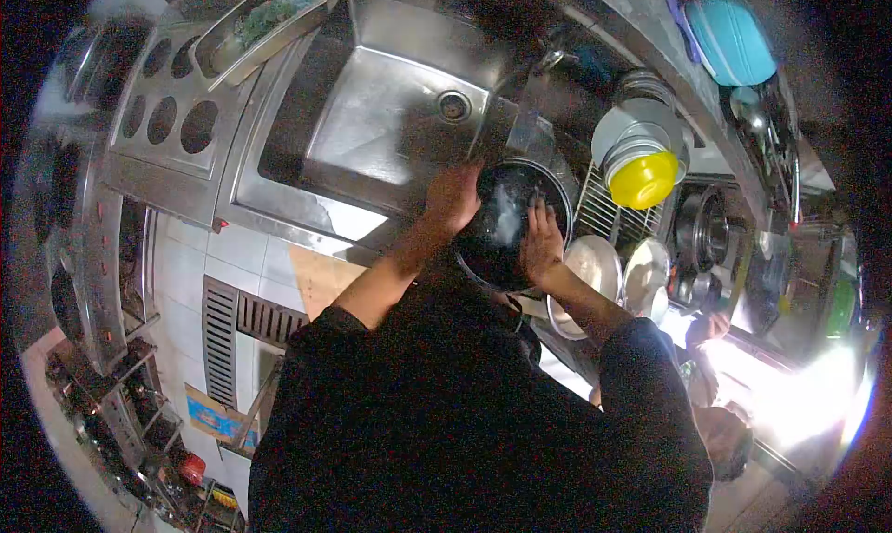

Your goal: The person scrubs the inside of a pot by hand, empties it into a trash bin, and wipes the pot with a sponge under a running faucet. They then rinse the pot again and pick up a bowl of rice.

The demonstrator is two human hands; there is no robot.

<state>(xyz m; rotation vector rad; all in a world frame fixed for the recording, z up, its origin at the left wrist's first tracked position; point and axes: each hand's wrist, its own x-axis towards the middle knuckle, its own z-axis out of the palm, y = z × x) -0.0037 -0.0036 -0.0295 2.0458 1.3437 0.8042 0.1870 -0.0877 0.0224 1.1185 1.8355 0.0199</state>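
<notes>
Black metal makes up the round pan (pixel 497 219), which sits just beside the steel sink (pixel 381 105), near the wire rack (pixel 595 204). The left hand (pixel 453 198) is at its edge, fingers too dim to tell whether they pinch; the right hand (pixel 543 243) spreads its fingers over the pan. A yellow bowl (pixel 643 182) tops pale dishes (pixel 632 127).

A glossy yellow bowl (pixel 644 182) was grouped with pale round dishes (pixel 630 127) on a metal wire rack (pixel 595 205); a turquoise plastic container (pixel 734 42) was placed beyond.
</notes>
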